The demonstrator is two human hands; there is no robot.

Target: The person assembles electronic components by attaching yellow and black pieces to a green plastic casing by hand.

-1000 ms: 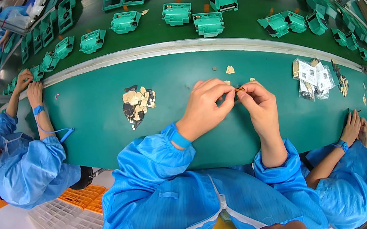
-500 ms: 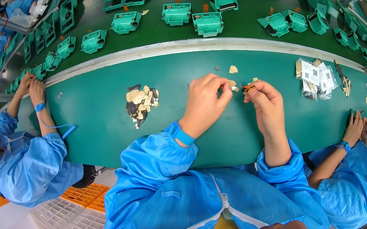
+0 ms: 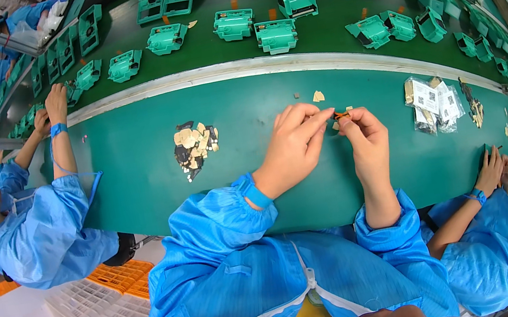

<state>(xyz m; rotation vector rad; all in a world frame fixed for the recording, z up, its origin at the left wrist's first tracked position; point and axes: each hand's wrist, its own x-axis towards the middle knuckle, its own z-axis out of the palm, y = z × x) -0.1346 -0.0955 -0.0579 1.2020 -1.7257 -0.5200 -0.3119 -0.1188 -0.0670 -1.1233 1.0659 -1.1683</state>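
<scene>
My right hand (image 3: 367, 138) is closed in a pinch on a small orange-and-black piece (image 3: 341, 115), just above the green table. My left hand (image 3: 293, 148) reaches in from the left, its index fingertip meeting that piece. The left fingers are bent and drawn together; whatever lies between them is too small to make out. A beige scrap (image 3: 335, 126) shows right below the fingertips. Beyond the hands lie another beige flake (image 3: 318, 96) and a tiny brownish block (image 3: 297, 96). Both wrists come out of blue sleeves, and the left one wears a blue band (image 3: 253, 191).
Left of my hands is a pile of beige and black pieces (image 3: 196, 145). Clear bags with white labels (image 3: 435, 100) lie to the right. Past a metal rail (image 3: 238, 71), green housings (image 3: 276, 35) stand on a belt. People in blue work at both sides.
My left hand has moved in, and its index fingertip has come up to the orange-and-black piece. The right hand keeps its pinch. At the left, a person's hand has risen toward the belt.
</scene>
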